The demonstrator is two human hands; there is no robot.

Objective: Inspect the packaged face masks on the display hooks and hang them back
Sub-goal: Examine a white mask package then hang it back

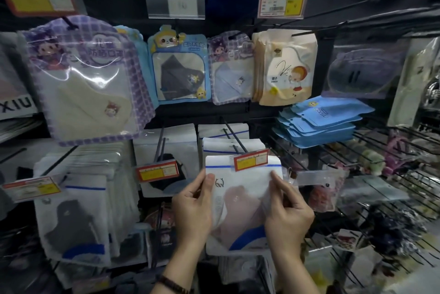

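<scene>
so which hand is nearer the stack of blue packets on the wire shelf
Right. The right hand is below-left of the blue plastic packet stack; the left hand is farther left.

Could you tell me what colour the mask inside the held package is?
Pale pink mask, showing through the package; head view.

Black hooks (234, 135) on a dark display rack (185, 115) carry hanging mask packs: purple-checked pack (90, 79), blue pack (178, 65) and cream packs (285, 67) above, white packs (185, 148) below. At right, a wire shelf (371, 137) bears a stack of blue packets (321, 124).
</scene>
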